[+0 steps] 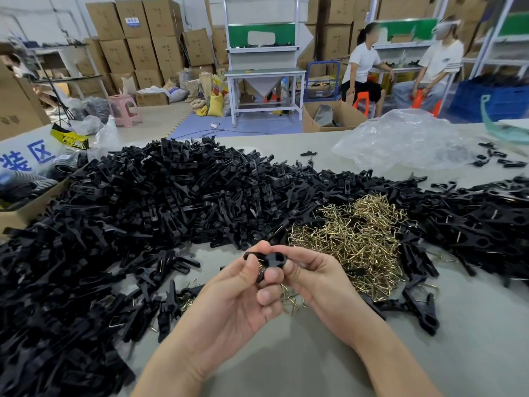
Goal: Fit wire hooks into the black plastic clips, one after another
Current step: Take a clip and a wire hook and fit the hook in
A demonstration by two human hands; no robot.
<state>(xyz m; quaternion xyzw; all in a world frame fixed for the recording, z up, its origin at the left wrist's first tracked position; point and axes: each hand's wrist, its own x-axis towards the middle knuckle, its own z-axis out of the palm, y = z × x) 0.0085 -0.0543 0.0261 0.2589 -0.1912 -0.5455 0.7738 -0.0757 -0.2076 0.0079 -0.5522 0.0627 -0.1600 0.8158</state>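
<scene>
The heap of black plastic clips (160, 202) spreads beyond and to the left of the grip across the work table (286, 356); this is the bulk stock. The pile of brass-coloured wire hooks (357, 239) lies just beyond and to the right of the grip, within short reach. The left hand (237, 293) and the right hand (317, 279) meet above the table, each with thumb and fingers curled round one black clip (270, 259), which is pinched between them with its round openings facing up. Judged from its form, the clip is light, rigid moulded plastic with a smooth surface; hold it by the thick body, not by the thin tail projecting left of the grip. A few loose hooks (290, 303) lie directly beneath the grip (whether one is already seated in the held clip cannot be told). The hooks appear to be thin, springy wire that tangles readily; take one by a straight side.
</scene>
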